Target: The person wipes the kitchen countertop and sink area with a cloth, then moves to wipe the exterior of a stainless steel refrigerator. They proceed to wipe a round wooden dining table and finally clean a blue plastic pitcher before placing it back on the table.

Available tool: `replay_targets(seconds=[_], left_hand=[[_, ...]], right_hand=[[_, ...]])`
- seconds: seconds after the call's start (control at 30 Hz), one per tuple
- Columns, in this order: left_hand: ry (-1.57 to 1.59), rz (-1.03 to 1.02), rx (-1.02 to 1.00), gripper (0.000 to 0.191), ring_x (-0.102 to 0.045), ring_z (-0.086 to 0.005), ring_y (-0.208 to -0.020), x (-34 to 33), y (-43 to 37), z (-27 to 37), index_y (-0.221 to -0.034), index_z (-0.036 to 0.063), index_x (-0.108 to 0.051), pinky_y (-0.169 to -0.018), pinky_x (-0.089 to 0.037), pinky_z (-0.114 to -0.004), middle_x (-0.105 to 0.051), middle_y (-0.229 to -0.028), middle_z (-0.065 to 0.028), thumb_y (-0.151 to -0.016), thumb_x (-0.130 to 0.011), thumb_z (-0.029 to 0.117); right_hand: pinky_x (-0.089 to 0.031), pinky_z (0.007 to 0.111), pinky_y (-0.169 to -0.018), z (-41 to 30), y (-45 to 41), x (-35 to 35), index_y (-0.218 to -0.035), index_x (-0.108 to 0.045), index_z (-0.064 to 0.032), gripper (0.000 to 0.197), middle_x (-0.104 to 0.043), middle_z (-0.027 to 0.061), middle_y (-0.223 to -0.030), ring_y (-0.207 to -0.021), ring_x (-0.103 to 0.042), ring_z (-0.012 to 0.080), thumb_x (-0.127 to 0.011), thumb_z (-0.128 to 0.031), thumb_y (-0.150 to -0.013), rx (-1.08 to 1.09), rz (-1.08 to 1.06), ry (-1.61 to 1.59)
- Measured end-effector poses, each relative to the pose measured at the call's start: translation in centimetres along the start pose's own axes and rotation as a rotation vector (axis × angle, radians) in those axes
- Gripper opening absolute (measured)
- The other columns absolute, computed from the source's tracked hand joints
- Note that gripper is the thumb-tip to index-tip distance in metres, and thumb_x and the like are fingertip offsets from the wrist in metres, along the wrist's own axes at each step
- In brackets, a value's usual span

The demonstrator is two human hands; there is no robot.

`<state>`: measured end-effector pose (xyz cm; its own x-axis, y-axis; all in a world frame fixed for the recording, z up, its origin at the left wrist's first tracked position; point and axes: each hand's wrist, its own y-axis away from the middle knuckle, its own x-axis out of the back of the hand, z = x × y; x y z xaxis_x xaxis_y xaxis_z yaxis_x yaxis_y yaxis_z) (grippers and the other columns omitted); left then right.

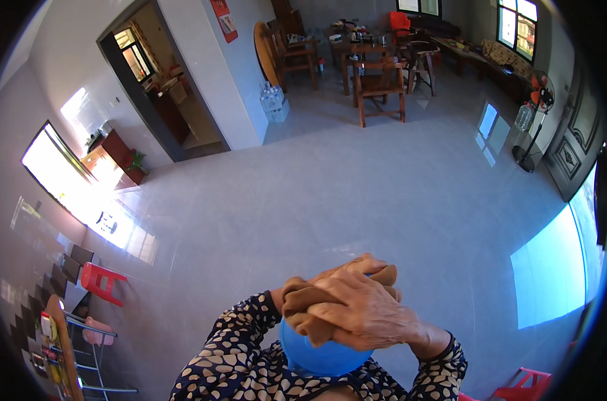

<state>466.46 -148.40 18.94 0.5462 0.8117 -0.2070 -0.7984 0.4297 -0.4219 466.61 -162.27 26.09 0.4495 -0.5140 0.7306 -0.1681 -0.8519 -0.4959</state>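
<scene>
Both hands are together over a blue plastic basin (328, 358), held close against the chest. My right hand (366, 311) lies on top of a bunched brown cloth (308, 326), with its fingers closed around the folds. Behind it, my left hand (341, 268) is at the far side of the same cloth and is largely hidden by the cloth and my right hand. The cloth covers the far part of the basin. What the basin holds cannot be seen.
A red plastic stool (103, 283) and a round-topped table (65, 346) with jars stand at the left. Wooden chairs (381, 85) surround a table at the back. A standing fan (529, 130) is at the right. Another red stool (526, 388) shows at the lower right.
</scene>
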Motion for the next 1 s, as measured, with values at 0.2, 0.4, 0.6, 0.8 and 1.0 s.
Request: replay_targets(seconds=[0.2,0.4,0.6,0.8,1.0], left_hand=[[0.005,-0.013,0.023,0.037,-0.049,-0.0181,-0.090,4.6,-0.7,1.3,-0.108,0.0096,-0.053,-0.080,-0.041,-0.032,-0.047,-0.101,-0.0069,-0.081,-0.070,0.029],[-0.060,0.108,0.074,0.042,-0.050,-0.0183,-0.095,9.8,1.1,2.8,-0.114,0.0116,-0.051,-0.084,-0.042,-0.033,-0.047,-0.108,-0.0073,-0.081,-0.072,0.026],[-0.688,0.324,-0.056,0.040,-0.051,-0.0188,-0.090,14.2,2.9,5.2,-0.120,0.0081,-0.044,-0.081,-0.043,-0.032,-0.050,-0.101,-0.0089,-0.089,-0.063,0.024],[-0.138,0.800,0.439,0.045,-0.034,-0.0090,-0.057,17.7,5.5,3.3,-0.062,0.0100,-0.043,-0.056,-0.032,-0.025,-0.037,-0.060,0.0030,-0.092,-0.047,0.044],[-0.316,0.940,0.353,0.042,-0.037,-0.0120,-0.057,16.7,6.9,3.5,-0.062,0.0077,-0.044,-0.055,-0.032,-0.026,-0.042,-0.062,-0.0013,-0.092,-0.046,0.037]], right_hand=[[-0.046,0.042,-0.075,2.5,-5.3,0.2,-0.095,-0.066,-0.0022,0.028,-0.055,0.0159,-0.092,-0.086,-0.056,0.0295,-0.066,-0.024,-0.077,-0.028,-0.085,0.084],[-0.047,0.044,-0.075,7.5,-5.8,-1.2,-0.096,-0.066,-0.0055,0.031,-0.054,0.0161,-0.097,-0.088,-0.056,0.0330,-0.069,-0.022,-0.070,-0.042,0.184,0.007],[-0.044,0.044,-0.073,10.3,-4.4,-4.8,-0.105,-0.065,-0.0042,0.042,-0.055,0.0186,-0.115,-0.091,-0.055,0.0319,-0.069,-0.024,-0.068,-0.023,0.248,-0.021],[-0.040,0.044,-0.075,13.5,-5.6,-7.4,-0.103,-0.065,-0.0016,0.044,-0.055,0.0199,-0.110,-0.094,-0.054,0.0305,-0.069,-0.027,-0.067,0.211,0.325,-0.208],[-0.040,0.041,-0.077,14.0,-8.2,-5.0,-0.103,-0.067,-0.0054,0.041,-0.053,0.0152,-0.115,-0.095,-0.052,0.0285,-0.065,-0.027,-0.068,0.462,0.091,-0.355]])
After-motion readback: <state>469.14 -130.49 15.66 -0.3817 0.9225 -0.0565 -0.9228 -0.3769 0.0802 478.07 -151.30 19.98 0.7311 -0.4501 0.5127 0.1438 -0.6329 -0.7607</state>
